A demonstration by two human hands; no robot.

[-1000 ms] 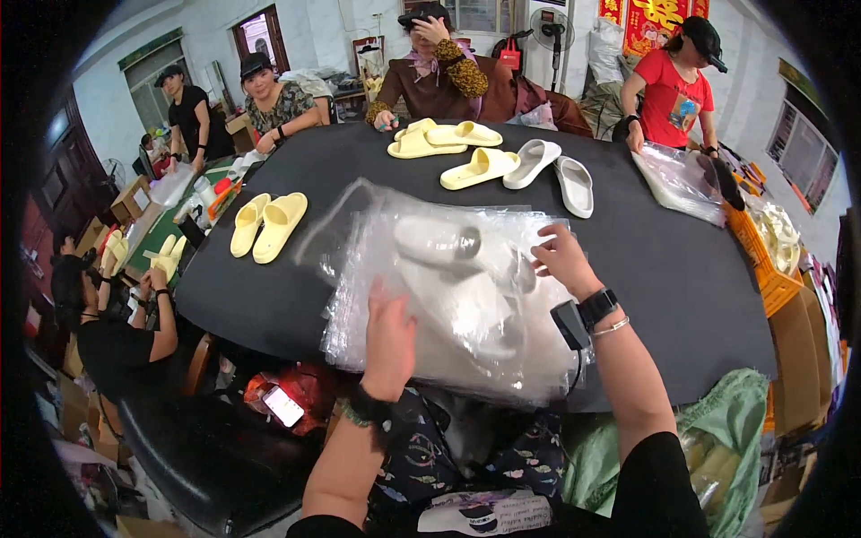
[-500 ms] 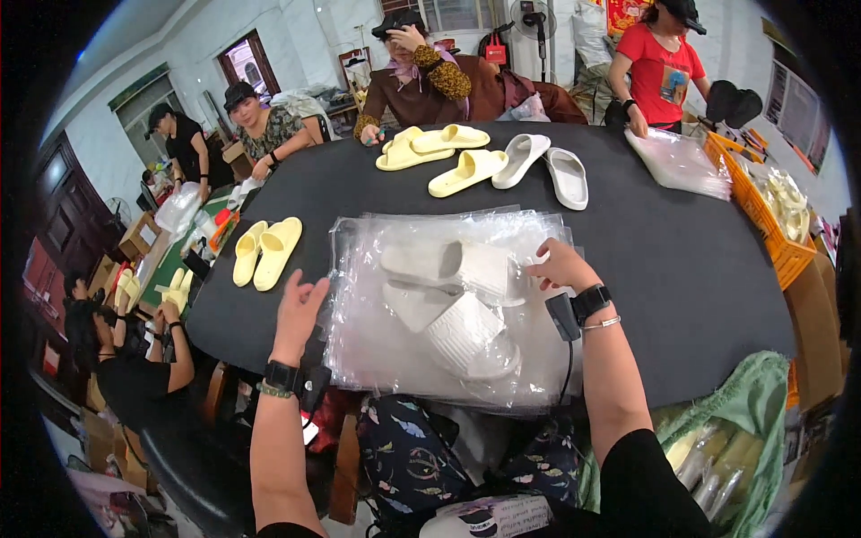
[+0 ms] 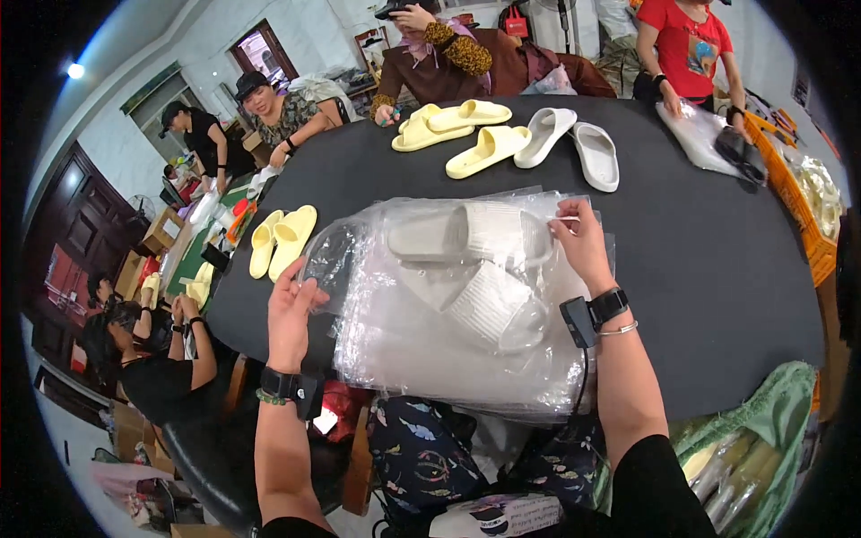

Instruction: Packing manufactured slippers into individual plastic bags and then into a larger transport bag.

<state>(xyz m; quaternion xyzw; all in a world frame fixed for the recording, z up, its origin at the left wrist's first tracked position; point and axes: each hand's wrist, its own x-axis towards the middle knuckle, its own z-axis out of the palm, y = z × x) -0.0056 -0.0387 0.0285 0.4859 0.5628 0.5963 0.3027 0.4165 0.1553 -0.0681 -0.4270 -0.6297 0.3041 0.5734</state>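
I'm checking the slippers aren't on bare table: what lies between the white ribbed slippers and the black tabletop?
In the head view, a flat stack of clear plastic bags lies between the white ribbed slippers and the black tabletop.

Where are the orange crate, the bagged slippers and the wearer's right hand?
Orange crate (image 3: 804,218): head view, on its side wall.
Bagged slippers (image 3: 493,231): head view, on the ridged strap of the farther one.
Right hand (image 3: 583,244): head view, on the back of the hand.
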